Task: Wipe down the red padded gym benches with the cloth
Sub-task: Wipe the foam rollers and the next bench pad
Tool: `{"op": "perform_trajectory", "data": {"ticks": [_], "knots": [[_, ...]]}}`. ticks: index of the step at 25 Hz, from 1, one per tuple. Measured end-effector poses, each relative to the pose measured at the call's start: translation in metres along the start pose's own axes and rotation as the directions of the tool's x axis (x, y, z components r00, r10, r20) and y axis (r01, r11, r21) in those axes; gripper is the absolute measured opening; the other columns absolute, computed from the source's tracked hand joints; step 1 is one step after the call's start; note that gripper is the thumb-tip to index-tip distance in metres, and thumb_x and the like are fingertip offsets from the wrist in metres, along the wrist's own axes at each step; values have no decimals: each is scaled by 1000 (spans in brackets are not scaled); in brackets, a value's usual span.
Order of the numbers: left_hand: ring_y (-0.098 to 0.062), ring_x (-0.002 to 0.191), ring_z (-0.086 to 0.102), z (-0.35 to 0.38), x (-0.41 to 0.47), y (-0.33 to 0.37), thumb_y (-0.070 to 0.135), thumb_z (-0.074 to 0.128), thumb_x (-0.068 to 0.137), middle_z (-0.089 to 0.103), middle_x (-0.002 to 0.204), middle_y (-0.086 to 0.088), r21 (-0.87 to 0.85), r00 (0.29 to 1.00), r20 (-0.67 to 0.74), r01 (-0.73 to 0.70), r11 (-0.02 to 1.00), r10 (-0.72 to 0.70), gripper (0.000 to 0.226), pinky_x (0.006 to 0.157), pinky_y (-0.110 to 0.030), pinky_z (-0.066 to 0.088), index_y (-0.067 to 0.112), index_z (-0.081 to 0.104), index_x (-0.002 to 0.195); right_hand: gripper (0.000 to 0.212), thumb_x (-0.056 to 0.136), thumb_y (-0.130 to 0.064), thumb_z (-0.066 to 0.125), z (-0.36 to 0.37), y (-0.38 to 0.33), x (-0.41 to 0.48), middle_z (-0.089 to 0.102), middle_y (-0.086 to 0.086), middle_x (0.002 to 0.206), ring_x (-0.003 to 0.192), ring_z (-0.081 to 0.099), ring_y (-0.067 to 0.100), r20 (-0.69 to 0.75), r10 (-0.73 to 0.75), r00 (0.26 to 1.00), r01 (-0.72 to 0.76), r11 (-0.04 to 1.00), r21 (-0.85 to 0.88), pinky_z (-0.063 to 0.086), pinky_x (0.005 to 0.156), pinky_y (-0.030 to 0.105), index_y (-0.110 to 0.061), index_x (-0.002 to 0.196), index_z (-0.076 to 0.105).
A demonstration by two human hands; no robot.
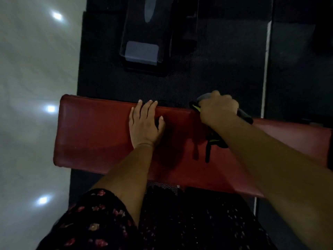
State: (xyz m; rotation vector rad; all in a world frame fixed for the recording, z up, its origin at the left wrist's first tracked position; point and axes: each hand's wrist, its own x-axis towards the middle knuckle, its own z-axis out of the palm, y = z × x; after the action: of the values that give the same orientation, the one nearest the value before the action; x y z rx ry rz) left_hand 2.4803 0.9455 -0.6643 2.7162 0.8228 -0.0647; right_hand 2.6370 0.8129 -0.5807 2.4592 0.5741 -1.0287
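On the far left the pale shiny floor (32, 87) shows three bright spots of light; next to it a dark mat (216, 69) lies under the gym things. The long red padded bench (93, 130) runs across the middle, from the pale floor out past the right side. The left hand (145, 123) lies flat on top of the red bench, near its far edge; its fingers are straight and a little apart, and it holds nothing. Behind it, on the mat, stands a dark box-like thing (144, 33) with a grey patch on its near end; the view is dim, so it may be part of a gym machine, and I cannot tell if anything is inside it. Further right, the right hand (219, 109) is curled tight around the cloth (242, 114) at the far edge of the bench; the cloth looks dark grey with a yellow-green stripe, and a dark part of it trails down on the red pad (210, 143) under the arm. At the bottom, dark clothes with small red flowers (100, 231) fill the view.
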Motion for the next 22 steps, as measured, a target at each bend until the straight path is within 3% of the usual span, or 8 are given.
{"op": "perform_trajectory", "data": {"ticks": [2, 4, 7, 9, 12, 17, 19, 22], "knots": [[-27, 144, 30, -1, -1, 1, 44, 33, 92, 50, 146, -2, -2, 1000, -17, -8, 1000, 8, 59, 120, -44, 15, 17, 51, 141, 43, 99, -29, 46, 20, 4, -24, 35, 15, 139, 113, 47, 38, -136, -18, 991, 5, 995, -96, 49, 79, 45, -21, 140, 43], [-27, 144, 30, -1, -1, 2, 44, 33, 92, 50, 146, -2, -2, 1000, -26, -9, 1000, 8, 58, 120, -45, 16, 17, 51, 141, 44, 99, -31, 45, 35, 20, -34, 36, 13, 136, 109, 48, 36, -200, -35, 979, 23, 998, -63, 44, 69, 40, -29, 142, 39], [-26, 145, 27, -2, -1, 1, 46, 33, 91, 48, 147, -1, 3, 1000, -17, -1, 1000, 1, 60, 120, -43, 12, 18, 49, 142, 47, 98, -32, 48, 35, 33, -12, 38, 12, 133, 111, 47, 36, -180, 25, 983, -20, 999, 29, 46, 74, 44, -32, 144, 39], [-25, 146, 26, -2, -2, 0, 48, 33, 90, 47, 148, 0, 3, 1000, -7, -3, 1000, 3, 62, 121, -42, 10, 18, 48, 142, 45, 97, -32, 48, 34, 29, -10, 37, 13, 134, 110, 47, 36, -191, 44, 981, -46, 999, -4, 50, 78, 46, -29, 142, 41], [-26, 145, 24, -1, -2, 1, 48, 33, 90, 37, 154, -2, 19, 1000, -5, -14, 1000, 14, 62, 121, -46, 13, 19, 46, 144, 49, 97, -30, 47, 52, 37, -29, 35, 13, 136, 104, 48, 34, -284, -7, 959, 1, 1000, -22, 48, 67, 40, -32, 144, 35], [-28, 147, 13, 4, -3, -3, 45, 37, 92, 11, 158, -2, 75, 993, -75, -86, 993, 92, 66, 120, -53, 16, 15, 34, 151, 57, 93, -29, 53, 59, 80, -13, 37, 10, 133, 109, 47, 37, -248, -19, 969, 69, 978, 198, 47, 74, 43, -40, 146, 33], [-29, 146, 15, 0, -6, 3, 49, 41, 91, 12, 156, -2, 95, 977, -136, -155, 983, 167, 69, 121, -51, 8, 15, 34, 150, 58, 91, -29, 57, 52, 86, -2, 39, 10, 131, 111, 47, 37, -158, 18, 987, 30, 954, 298, 41, 73, 41, -39, 145, 37], [-29, 145, 19, -2, -11, 44, 53, 44, 88, 26, 156, -7, 58, 959, -158, -229, 972, 236, 69, 120, -43, -2, 17, 40, 147, 55, 92, -27, 57, 55, 84, -13, 37, 10, 133, 110, 46, 37, -194, -6, 981, 58, 963, 265, 43, 72, 41, -36, 143, 40]]}}
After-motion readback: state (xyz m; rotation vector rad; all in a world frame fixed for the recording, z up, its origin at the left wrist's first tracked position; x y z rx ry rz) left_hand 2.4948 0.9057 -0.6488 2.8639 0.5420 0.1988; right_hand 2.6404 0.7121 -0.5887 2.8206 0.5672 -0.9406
